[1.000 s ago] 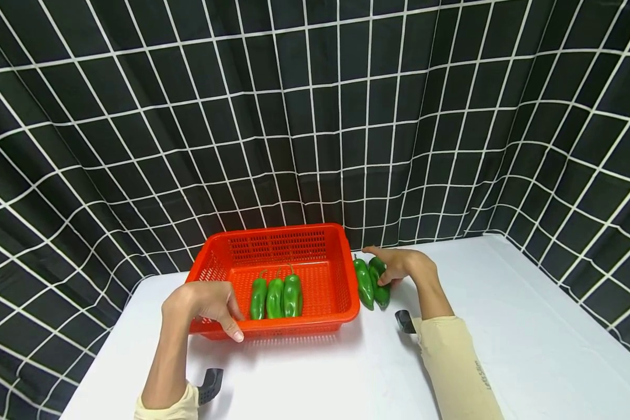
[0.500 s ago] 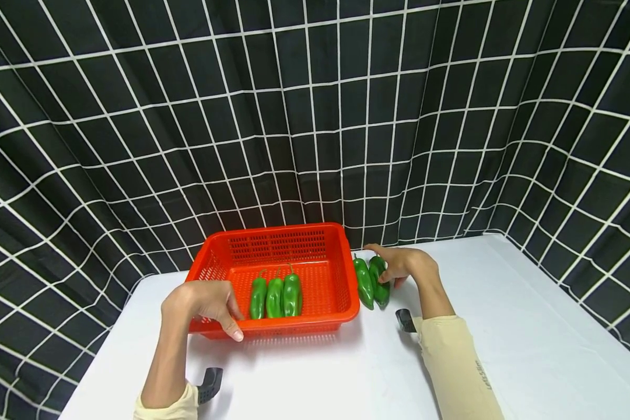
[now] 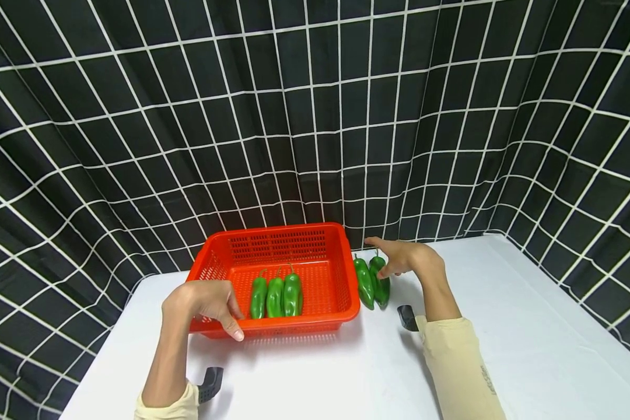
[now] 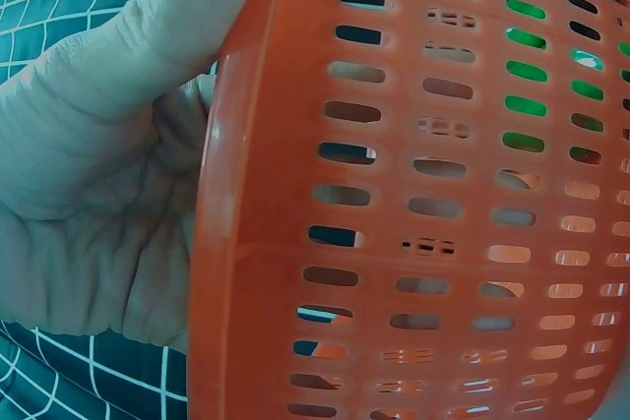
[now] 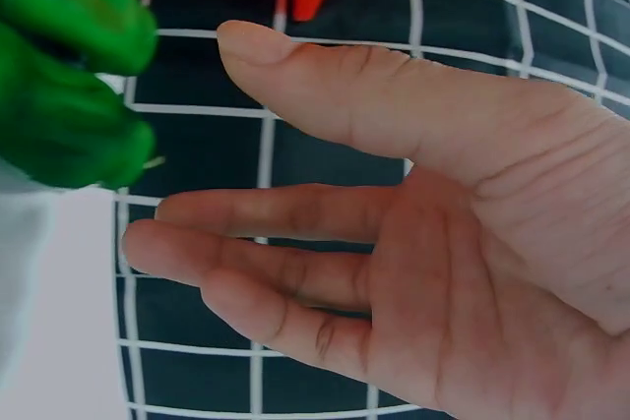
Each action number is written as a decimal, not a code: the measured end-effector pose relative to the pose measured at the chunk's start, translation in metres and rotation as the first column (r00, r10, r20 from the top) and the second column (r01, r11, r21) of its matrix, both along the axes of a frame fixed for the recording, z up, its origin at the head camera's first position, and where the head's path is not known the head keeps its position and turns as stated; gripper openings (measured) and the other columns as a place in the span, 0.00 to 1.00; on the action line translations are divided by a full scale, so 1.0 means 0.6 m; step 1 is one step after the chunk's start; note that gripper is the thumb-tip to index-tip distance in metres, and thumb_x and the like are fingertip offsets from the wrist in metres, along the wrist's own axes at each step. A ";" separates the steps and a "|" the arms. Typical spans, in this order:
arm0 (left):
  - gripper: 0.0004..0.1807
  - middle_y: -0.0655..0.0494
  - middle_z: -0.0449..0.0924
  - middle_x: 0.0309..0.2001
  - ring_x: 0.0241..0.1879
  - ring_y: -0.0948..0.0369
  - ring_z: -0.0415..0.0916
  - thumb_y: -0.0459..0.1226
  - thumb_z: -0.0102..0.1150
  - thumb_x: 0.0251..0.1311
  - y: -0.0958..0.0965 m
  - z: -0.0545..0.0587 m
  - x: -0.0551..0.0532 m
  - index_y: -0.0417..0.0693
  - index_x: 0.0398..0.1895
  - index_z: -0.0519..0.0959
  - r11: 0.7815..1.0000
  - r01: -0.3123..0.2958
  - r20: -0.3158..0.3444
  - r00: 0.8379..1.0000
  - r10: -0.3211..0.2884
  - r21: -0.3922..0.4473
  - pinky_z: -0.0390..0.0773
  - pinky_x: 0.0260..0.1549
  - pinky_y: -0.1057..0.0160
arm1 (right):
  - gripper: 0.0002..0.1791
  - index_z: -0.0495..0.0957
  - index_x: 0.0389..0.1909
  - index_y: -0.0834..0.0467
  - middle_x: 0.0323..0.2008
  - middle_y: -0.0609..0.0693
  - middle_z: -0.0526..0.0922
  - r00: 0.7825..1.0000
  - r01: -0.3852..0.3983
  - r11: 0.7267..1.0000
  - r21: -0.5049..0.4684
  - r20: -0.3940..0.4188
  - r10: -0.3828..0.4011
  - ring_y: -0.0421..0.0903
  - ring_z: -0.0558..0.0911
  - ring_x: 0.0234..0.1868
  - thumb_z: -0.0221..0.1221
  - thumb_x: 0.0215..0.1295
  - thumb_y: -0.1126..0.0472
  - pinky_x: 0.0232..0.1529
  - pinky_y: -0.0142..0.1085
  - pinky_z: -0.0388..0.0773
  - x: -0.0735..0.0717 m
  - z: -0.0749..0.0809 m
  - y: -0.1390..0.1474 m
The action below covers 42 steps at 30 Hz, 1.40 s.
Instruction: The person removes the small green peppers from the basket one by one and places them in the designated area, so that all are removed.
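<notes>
A red perforated plastic basket (image 3: 320, 318) stands left of centre. My left hand (image 3: 207, 300) grips its near left rim, thumb outside and fingers inside; the left wrist view shows the slotted wall (image 4: 266, 194) against that hand. Three green chili peppers lie side by side in the basket, the middle one (image 3: 275, 297) between two others. Right of the basket, a green pepper (image 3: 364, 283) lies on the table beside a second pepper (image 3: 382, 291). Just over the second, my right hand (image 3: 406, 256) has its fingers extended and holds nothing, as the right wrist view shows.
A white cloth covers the table (image 3: 346, 379). Behind and at both sides hangs a black curtain (image 3: 325, 134) with a white grid. Each wrist carries a small black mount, the right mount (image 3: 408, 318) close over the cloth.
My right hand has let go of the second pepper and drawn slightly up and right, its fingers spreading away. The left hand and basket have stayed in place.
</notes>
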<state>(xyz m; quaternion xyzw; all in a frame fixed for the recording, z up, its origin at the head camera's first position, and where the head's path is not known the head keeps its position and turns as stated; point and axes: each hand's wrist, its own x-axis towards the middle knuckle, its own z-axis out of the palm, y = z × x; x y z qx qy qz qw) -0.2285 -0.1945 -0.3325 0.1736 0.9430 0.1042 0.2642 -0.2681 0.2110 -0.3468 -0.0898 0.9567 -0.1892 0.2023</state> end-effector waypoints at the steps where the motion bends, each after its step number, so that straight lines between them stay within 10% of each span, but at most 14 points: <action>1: 0.22 0.60 0.92 0.39 0.36 0.63 0.71 0.46 0.85 0.44 0.000 0.001 0.000 0.52 0.44 0.93 1.000 -0.002 -0.001 1.000 0.002 -0.003 0.68 0.32 0.63 | 0.49 0.55 0.82 0.43 0.74 0.62 0.71 1.000 -0.011 1.000 0.008 -0.022 0.011 0.61 0.78 0.66 0.70 0.65 0.58 0.64 0.65 0.73 0.002 0.004 -0.001; 14: 0.23 0.60 0.92 0.41 0.34 0.61 0.68 0.46 0.84 0.44 -0.001 -0.003 -0.002 0.51 0.46 0.92 1.000 -0.021 0.024 1.000 0.021 0.008 0.65 0.30 0.63 | 0.50 0.54 0.83 0.46 0.71 0.61 0.76 0.987 -0.123 0.991 -0.044 -0.107 0.118 0.62 0.76 0.70 0.71 0.65 0.61 0.66 0.66 0.73 0.035 0.044 -0.026; 24: 0.20 0.63 0.88 0.31 0.32 0.61 0.65 0.46 0.85 0.44 0.000 -0.003 -0.001 0.52 0.42 0.93 1.000 -0.020 0.017 1.000 0.019 0.011 0.62 0.29 0.63 | 0.47 0.59 0.81 0.43 0.77 0.66 0.61 0.961 -0.187 0.981 -0.054 -0.219 0.171 0.66 0.66 0.75 0.70 0.65 0.64 0.62 0.60 0.79 0.049 0.045 -0.082; 33: 0.18 0.65 0.84 0.27 0.32 0.62 0.66 0.46 0.85 0.44 0.000 -0.004 0.002 0.54 0.40 0.93 0.999 -0.033 0.020 0.999 0.033 0.009 0.62 0.28 0.63 | 0.45 0.65 0.78 0.45 0.60 0.56 0.74 0.868 -0.301 0.938 0.171 -0.358 0.344 0.57 0.69 0.68 0.73 0.62 0.61 0.69 0.55 0.70 0.050 0.023 -0.150; 42: 0.19 0.65 0.81 0.25 0.30 0.62 0.63 0.45 0.84 0.44 0.001 -0.001 0.001 0.53 0.41 0.93 1.000 -0.017 0.025 1.000 0.016 0.018 0.59 0.27 0.63 | 0.45 0.62 0.80 0.40 0.59 0.52 0.76 0.858 -0.362 0.908 0.209 -0.307 0.413 0.54 0.69 0.72 0.72 0.64 0.60 0.77 0.55 0.63 0.048 0.005 -0.185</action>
